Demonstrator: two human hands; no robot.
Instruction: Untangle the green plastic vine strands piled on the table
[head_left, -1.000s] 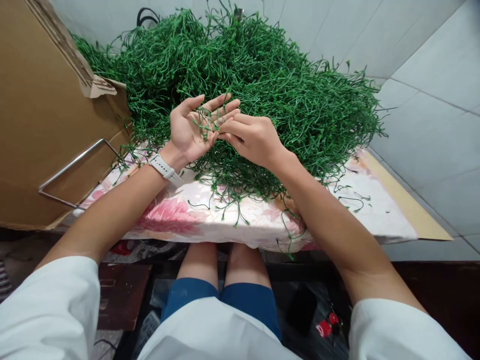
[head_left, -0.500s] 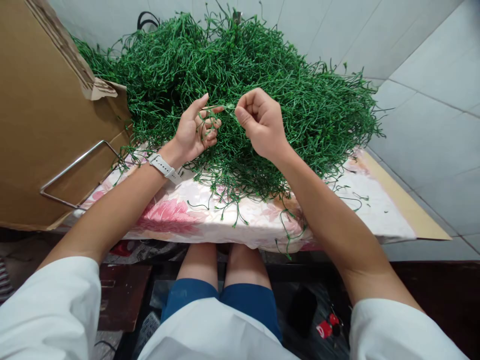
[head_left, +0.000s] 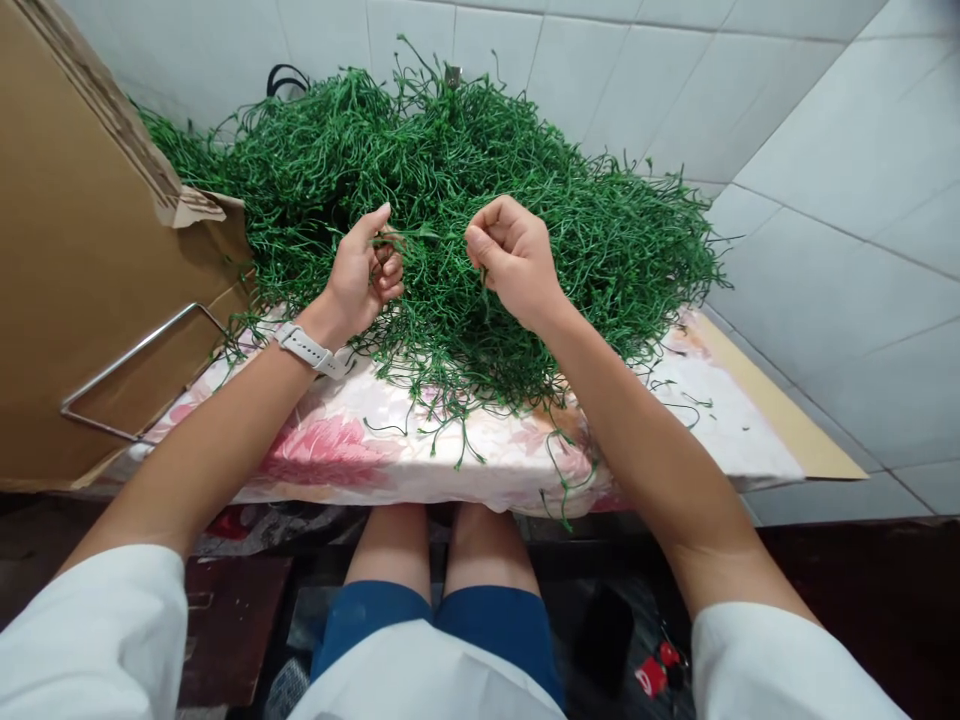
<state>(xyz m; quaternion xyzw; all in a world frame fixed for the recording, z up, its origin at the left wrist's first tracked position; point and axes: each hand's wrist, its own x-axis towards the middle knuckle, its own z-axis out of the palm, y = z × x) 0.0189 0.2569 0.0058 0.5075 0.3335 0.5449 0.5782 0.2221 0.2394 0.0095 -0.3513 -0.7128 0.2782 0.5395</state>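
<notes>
A large tangled heap of thin green artificial stems (head_left: 600,230) with small budded tips lies in front of me. At its front left, my left hand (head_left: 366,265) has its fingers curled round a few green stems, thumb pointing up; a white watch band circles that wrist. My right hand (head_left: 516,255) is raised over the middle of the heap, thumb and forefinger pinched together. A short bit of green shows below those fingers, though most of what they hold is hidden. A gap separates the two hands.
A floral cloth (head_left: 330,450) covers the table, with loose stems strewn near its front edge. On the left stands a large cardboard box (head_left: 90,270), a metal wire frame (head_left: 135,360) against it. White tiled walls (head_left: 840,240) rise behind and on the right.
My left hand has curled its fingers further in and drawn away to the left, widening the gap between the hands. My right hand stays pinched. The whole view has shifted slightly.
</notes>
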